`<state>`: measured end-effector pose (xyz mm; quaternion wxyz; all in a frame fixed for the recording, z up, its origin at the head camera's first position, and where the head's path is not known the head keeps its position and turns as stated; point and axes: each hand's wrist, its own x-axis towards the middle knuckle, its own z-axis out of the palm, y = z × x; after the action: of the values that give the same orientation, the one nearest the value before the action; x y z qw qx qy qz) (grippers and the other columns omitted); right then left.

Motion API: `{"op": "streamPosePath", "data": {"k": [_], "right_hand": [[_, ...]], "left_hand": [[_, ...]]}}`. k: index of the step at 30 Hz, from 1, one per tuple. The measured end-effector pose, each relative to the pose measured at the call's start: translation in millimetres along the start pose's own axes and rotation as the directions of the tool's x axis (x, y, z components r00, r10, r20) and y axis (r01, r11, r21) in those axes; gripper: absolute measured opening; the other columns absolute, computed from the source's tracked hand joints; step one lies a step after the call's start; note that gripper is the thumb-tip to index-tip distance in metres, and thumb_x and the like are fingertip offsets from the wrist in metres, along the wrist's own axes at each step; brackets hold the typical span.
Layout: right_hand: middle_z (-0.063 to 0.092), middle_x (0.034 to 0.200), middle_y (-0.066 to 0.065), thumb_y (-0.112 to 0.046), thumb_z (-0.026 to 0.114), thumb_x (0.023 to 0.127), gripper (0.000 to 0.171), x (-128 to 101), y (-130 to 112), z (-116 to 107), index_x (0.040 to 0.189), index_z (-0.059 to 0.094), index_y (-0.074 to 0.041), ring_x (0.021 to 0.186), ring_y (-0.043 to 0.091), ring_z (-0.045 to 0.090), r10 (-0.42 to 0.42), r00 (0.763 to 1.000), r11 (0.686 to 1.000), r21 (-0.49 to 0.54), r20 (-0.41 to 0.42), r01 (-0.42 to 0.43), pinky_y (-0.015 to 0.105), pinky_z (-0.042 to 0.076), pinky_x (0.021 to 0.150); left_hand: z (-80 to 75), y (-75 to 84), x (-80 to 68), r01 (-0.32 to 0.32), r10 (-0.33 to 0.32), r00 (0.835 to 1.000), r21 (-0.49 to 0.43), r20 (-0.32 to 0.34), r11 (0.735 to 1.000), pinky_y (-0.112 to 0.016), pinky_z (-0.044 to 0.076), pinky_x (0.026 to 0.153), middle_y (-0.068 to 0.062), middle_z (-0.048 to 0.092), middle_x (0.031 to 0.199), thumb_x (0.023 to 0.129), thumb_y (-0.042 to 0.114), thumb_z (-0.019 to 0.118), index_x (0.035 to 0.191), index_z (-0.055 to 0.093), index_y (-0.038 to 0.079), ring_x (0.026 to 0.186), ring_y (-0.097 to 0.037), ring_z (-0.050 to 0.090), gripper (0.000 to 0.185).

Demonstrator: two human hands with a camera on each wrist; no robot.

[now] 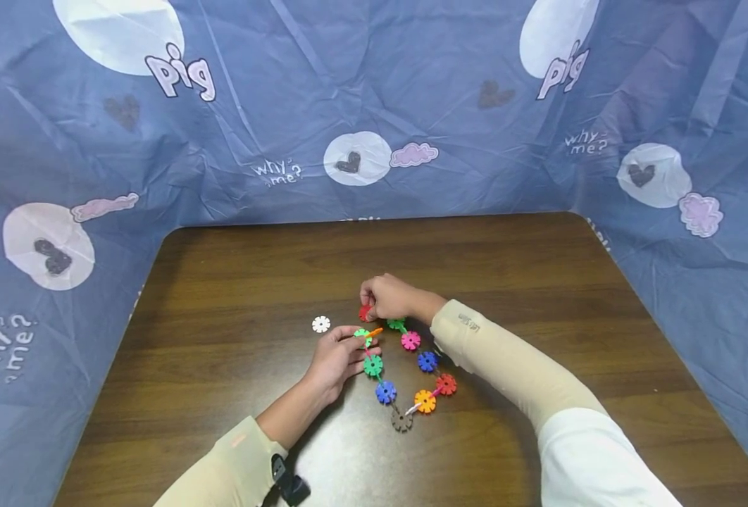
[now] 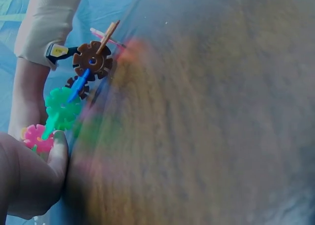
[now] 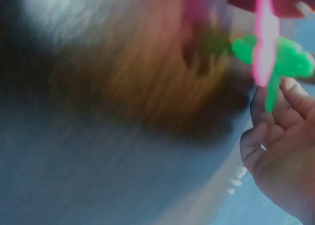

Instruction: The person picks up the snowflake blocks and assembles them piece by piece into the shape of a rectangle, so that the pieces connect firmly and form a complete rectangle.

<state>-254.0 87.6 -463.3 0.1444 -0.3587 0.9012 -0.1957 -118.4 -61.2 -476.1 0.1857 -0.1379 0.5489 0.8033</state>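
In the head view my left hand (image 1: 336, 359) pinches a light green notched plastic disc (image 1: 363, 338) at the left end of a chain of linked discs. An orange disc (image 1: 374, 332), seen edge-on, sits in it. Just beyond, my right hand (image 1: 393, 296) pinches a red disc (image 1: 365, 313) between thumb and fingers. Below it a green disc (image 1: 396, 324) and a pink disc (image 1: 410, 341) belong to the chain's right side. The left wrist view shows the left thumb by another green disc (image 2: 61, 109). In the right wrist view a green disc (image 3: 295, 57) is at the right fingertips.
The chain curves toward the near side through a blue disc (image 1: 385, 392), a brown disc (image 1: 402, 420), an orange disc (image 1: 425, 401) and a red disc (image 1: 446, 384). A loose white disc (image 1: 321, 324) lies left on the wooden table (image 1: 222, 296). A printed blue cloth (image 1: 310, 91) hangs behind.
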Motion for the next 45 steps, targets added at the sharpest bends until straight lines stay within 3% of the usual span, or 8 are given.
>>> {"op": "streamPosePath", "data": {"k": [3,5,9,13,18,31,39,45], "right_hand": [[0.058,0.068,-0.006,-0.012,0.076,0.077,0.014,-8,4,-3,0.079,0.062,-0.016,0.063,0.008,0.053,0.054,0.995,0.989,0.144,-0.083,-0.041,0.023,0.045,0.059],[0.060,0.068,-0.006,-0.007,0.070,0.080,0.007,-15,7,-7,0.082,0.066,-0.013,0.062,0.009,0.053,0.090,0.990,0.963,0.264,-0.108,-0.059,0.023,0.045,0.057],[0.064,0.069,0.000,-0.003,0.061,0.084,0.015,-33,9,-15,0.093,0.072,-0.008,0.057,0.013,0.054,0.133,0.990,0.871,0.483,-0.053,-0.091,0.025,0.047,0.052],[0.065,0.068,0.005,-0.003,0.060,0.085,0.014,-48,9,-17,0.093,0.071,-0.004,0.053,0.016,0.055,0.157,0.988,0.791,0.597,0.010,-0.132,0.028,0.047,0.047],[0.065,0.070,0.009,-0.002,0.058,0.084,0.011,-56,8,-15,0.091,0.067,-0.001,0.054,0.016,0.057,0.172,0.984,0.727,0.669,0.040,-0.154,0.032,0.051,0.048],[0.067,0.076,0.015,0.002,0.059,0.085,0.008,-64,1,-4,0.092,0.061,0.006,0.058,0.019,0.063,0.160,0.984,0.618,0.770,0.078,-0.161,0.032,0.057,0.052],[0.067,0.076,0.017,0.006,0.060,0.085,0.008,-66,-5,-6,0.092,0.060,0.010,0.059,0.019,0.065,0.147,0.987,0.568,0.811,0.070,-0.142,0.031,0.058,0.055],[0.067,0.075,0.020,0.010,0.059,0.085,0.006,-64,-7,-5,0.090,0.058,0.013,0.057,0.018,0.065,0.125,0.992,0.560,0.824,0.024,-0.090,0.031,0.058,0.056]], "left_hand": [[1.1,0.4,-1.3,-0.003,0.003,1.000,0.003,0.005,1.000,-0.032,0.058,0.071,-0.027,0.062,0.112,0.093,0.002,0.051,0.122,0.047,-0.005,0.091,-0.027,0.068,0.031],[1.8,0.5,-1.5,-0.008,0.008,1.000,0.003,0.008,1.000,-0.033,0.058,0.073,-0.028,0.062,0.112,0.093,0.002,0.050,0.120,0.049,-0.005,0.093,-0.028,0.067,0.028],[2.1,0.4,-1.1,-0.011,0.011,1.000,-0.009,0.007,1.000,-0.035,0.057,0.078,-0.029,0.061,0.112,0.094,0.002,0.050,0.111,0.051,-0.004,0.096,-0.030,0.066,0.019],[0.9,0.5,-0.3,-0.004,0.004,1.000,-0.023,0.002,1.000,-0.037,0.056,0.080,-0.030,0.060,0.113,0.094,0.003,0.050,0.111,0.050,-0.005,0.097,-0.031,0.065,0.018],[0.3,2.2,-2.0,-0.014,0.014,1.000,-0.025,0.003,1.000,-0.037,0.056,0.082,-0.031,0.060,0.113,0.095,0.003,0.049,0.112,0.050,-0.006,0.100,-0.033,0.064,0.019],[3.1,1.2,-4.1,-0.021,0.021,1.000,-0.032,0.000,0.999,-0.038,0.056,0.082,-0.029,0.061,0.110,0.093,0.004,0.055,0.105,0.052,-0.005,0.098,-0.032,0.065,0.016],[2.7,-3.3,-1.7,-0.037,0.036,0.999,-0.041,-0.018,0.998,-0.038,0.055,0.084,-0.026,0.064,0.104,0.092,0.001,0.056,0.102,0.054,-0.005,0.095,-0.031,0.066,0.012],[5.0,-4.4,0.6,-0.042,0.038,0.997,-0.054,-0.069,0.998,-0.038,0.055,0.083,-0.025,0.066,0.100,0.092,-0.002,0.055,0.100,0.055,-0.007,0.094,-0.030,0.067,0.009]]}}
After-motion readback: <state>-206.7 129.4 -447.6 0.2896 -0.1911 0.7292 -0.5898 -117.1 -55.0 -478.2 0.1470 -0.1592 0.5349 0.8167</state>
